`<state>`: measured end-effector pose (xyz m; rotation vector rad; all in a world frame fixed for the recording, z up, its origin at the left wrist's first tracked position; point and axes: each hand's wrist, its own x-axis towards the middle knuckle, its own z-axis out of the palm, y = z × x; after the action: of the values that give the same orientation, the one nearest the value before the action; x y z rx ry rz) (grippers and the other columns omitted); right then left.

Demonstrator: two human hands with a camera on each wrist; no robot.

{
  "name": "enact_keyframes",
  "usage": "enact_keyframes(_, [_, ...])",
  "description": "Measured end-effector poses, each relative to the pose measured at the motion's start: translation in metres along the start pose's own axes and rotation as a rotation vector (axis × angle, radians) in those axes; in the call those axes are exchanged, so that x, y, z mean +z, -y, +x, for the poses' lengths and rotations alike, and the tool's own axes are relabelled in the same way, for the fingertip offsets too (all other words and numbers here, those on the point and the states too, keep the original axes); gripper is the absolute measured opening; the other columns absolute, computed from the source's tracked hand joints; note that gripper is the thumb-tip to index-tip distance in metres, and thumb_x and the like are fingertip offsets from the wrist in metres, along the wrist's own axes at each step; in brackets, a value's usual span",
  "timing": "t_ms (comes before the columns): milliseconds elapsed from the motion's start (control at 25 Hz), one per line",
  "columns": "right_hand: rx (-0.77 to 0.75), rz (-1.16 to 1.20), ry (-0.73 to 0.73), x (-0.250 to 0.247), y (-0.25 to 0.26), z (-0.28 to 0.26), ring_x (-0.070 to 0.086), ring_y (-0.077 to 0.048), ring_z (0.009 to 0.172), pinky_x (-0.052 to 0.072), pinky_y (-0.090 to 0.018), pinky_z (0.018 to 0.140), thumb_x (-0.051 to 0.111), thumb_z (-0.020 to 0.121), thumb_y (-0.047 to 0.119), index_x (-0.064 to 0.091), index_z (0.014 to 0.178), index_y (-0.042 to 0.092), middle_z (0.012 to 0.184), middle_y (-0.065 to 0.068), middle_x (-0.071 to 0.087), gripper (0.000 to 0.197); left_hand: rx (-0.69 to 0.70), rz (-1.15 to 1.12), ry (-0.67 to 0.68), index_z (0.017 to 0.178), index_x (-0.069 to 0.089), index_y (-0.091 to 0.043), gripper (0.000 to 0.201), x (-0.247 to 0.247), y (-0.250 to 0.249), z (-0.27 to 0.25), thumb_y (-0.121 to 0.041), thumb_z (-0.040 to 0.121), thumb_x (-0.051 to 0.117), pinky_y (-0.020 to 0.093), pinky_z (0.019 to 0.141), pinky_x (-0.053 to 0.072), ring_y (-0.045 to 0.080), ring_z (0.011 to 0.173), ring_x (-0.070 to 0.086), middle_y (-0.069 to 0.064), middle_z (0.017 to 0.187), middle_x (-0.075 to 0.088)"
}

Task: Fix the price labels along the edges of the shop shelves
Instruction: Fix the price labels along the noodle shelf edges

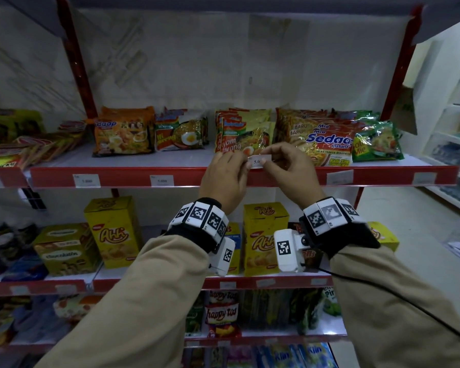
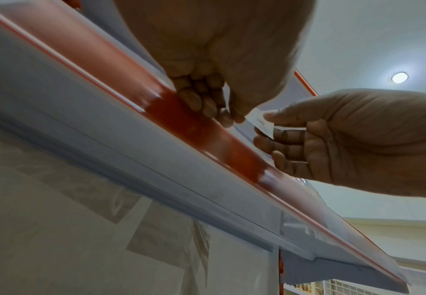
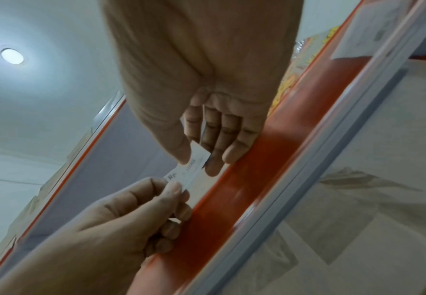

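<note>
A small white price label (image 1: 257, 161) printed "5.0" is held just above the red edge strip (image 1: 133, 178) of the noodle shelf. My left hand (image 1: 243, 163) pinches its left end and my right hand (image 1: 269, 162) pinches its right end, thumbs toward me. In the left wrist view the label (image 2: 260, 122) hangs between my left hand (image 2: 228, 117) and my right hand (image 2: 272, 127), beside the red strip (image 2: 181, 117). The right wrist view shows the label (image 3: 193, 166) in my right hand (image 3: 196, 159), with my left hand (image 3: 174, 191) on its other end.
Other price labels sit in the same strip at the left (image 1: 87, 180), (image 1: 162, 180) and right (image 1: 340, 177), (image 1: 424, 178). Instant noodle packs (image 1: 327, 136) lie on the shelf behind my hands. Yellow snack boxes (image 1: 113, 232) stand on the shelf below.
</note>
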<state>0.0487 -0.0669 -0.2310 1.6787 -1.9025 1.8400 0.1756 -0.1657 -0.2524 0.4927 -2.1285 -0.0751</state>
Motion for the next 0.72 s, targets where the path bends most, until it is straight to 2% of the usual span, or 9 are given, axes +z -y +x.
enact_keyframes(120, [-0.055,-0.134,0.005,-0.008,-0.004,0.006,0.059,0.003,0.073,0.041,-0.006,0.062,0.065,0.088,0.015,0.069,0.092,0.015,0.081,0.007,0.066,0.006,0.008,0.013,0.030,0.095,0.059,-0.008,0.020,-0.004,-0.001,0.000,-0.026,0.097,0.050,0.030,0.069,0.034,0.024,0.085,0.046,0.007,0.089,0.059])
enact_keyframes(240, [-0.064,-0.191,-0.037,-0.012,-0.007,0.010,0.058,0.005,0.075,0.040,-0.004,0.063,0.064,0.088,0.016,0.069,0.091,0.019,0.082,0.010,0.066,0.007,0.050,0.098,0.105,0.096,0.060,-0.012,0.018,-0.012,0.002,0.000,-0.029,0.094,0.052,0.033,0.072,0.040,0.022,0.090,0.048,0.004,0.095,0.057])
enact_keyframes(360, [-0.100,-0.224,-0.035,-0.008,-0.007,0.011,0.057,0.004,0.077,0.039,-0.004,0.065,0.063,0.089,0.017,0.068,0.090,0.020,0.084,0.008,0.066,0.006,0.064,0.166,0.132,0.093,0.061,-0.012,0.017,-0.020,0.006,0.001,-0.027,0.091,0.054,0.032,0.069,0.040,0.024,0.090,0.050,0.005,0.095,0.057])
enact_keyframes(400, [-0.113,-0.230,-0.017,-0.005,-0.007,0.010,0.058,0.000,0.078,0.041,-0.006,0.068,0.063,0.089,0.018,0.068,0.090,0.019,0.086,0.007,0.066,0.005,0.052,0.171,0.132,0.092,0.061,-0.012,0.016,-0.022,0.006,0.000,-0.027,0.091,0.054,0.031,0.069,0.039,0.023,0.089,0.050,0.005,0.093,0.057])
enact_keyframes(520, [-0.139,-0.286,0.044,0.001,-0.009,0.006,0.059,-0.018,0.089,0.050,-0.033,0.079,0.062,0.090,0.020,0.068,0.092,0.017,0.090,0.004,0.067,0.007,-0.021,0.053,0.102,0.090,0.059,-0.014,0.018,-0.024,0.005,-0.002,-0.032,0.087,0.058,0.029,0.069,0.040,0.017,0.084,0.049,0.000,0.086,0.057])
enact_keyframes(560, [-0.156,-0.295,0.056,0.001,-0.010,0.004,0.058,-0.020,0.090,0.049,-0.037,0.080,0.062,0.090,0.020,0.069,0.092,0.018,0.089,0.005,0.067,0.007,-0.060,-0.017,0.095,0.092,0.058,-0.016,0.019,-0.025,0.005,-0.003,-0.034,0.086,0.060,0.029,0.068,0.040,0.015,0.082,0.048,-0.003,0.082,0.056])
enact_keyframes(640, [-0.177,-0.287,0.074,0.001,-0.011,0.001,0.056,-0.018,0.090,0.048,-0.033,0.079,0.064,0.089,0.019,0.069,0.091,0.020,0.086,0.007,0.065,0.006,-0.097,-0.092,0.120,0.100,0.056,-0.019,0.026,-0.026,0.005,-0.002,-0.036,0.083,0.064,0.029,0.066,0.038,0.014,0.080,0.048,-0.005,0.079,0.054])
enact_keyframes(720, [-0.178,-0.281,0.097,0.000,-0.011,0.001,0.054,-0.014,0.089,0.048,-0.032,0.079,0.065,0.087,0.018,0.069,0.091,0.023,0.084,0.008,0.064,0.007,-0.070,-0.080,0.162,0.104,0.056,-0.020,0.028,-0.026,0.006,-0.002,-0.035,0.082,0.065,0.031,0.067,0.039,0.016,0.081,0.047,-0.005,0.079,0.054])
